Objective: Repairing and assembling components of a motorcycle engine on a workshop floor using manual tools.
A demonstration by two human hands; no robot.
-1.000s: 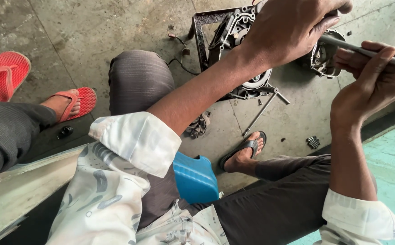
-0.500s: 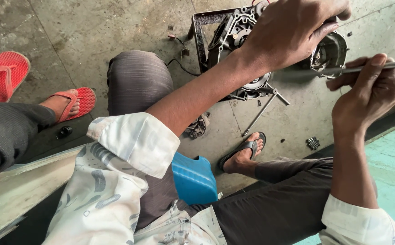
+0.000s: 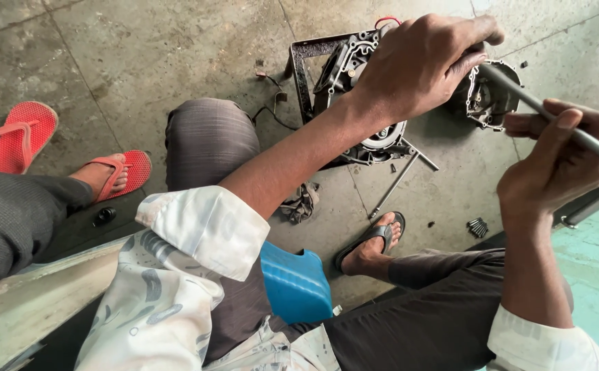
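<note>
Gripping a long grey metal rod (image 3: 553, 120), the right hand (image 3: 557, 161) closes its fingers and thumb around the shaft at the right side of the view. The rod runs diagonally from the lower right edge up and left toward a small round engine cover (image 3: 488, 96) that lies on the concrete floor (image 3: 141, 75).

The left hand (image 3: 419, 65) rests palm-down on top of the engine casing (image 3: 364, 89), fingers curled together over its upper edge; the fingertips meet the upper end of the rod. Whether this hand clamps the rod or only touches it cannot be told. The casing sits in a dark rectangular metal frame (image 3: 303, 75) on the floor, just ahead of the person's left knee.

Loose items on the floor:
- a thin bolt (image 3: 392, 189) just below the casing;
- a bundle of small parts (image 3: 303, 203) beside the knee;
- a small dark fastener (image 3: 477, 227) near the sandalled foot (image 3: 375, 240).

A blue plastic stool (image 3: 296, 282) shows beneath the person. At the left, another person's foot wears a red sandal (image 3: 117, 172); a second red sandal (image 3: 21, 134) lies nearby.
</note>
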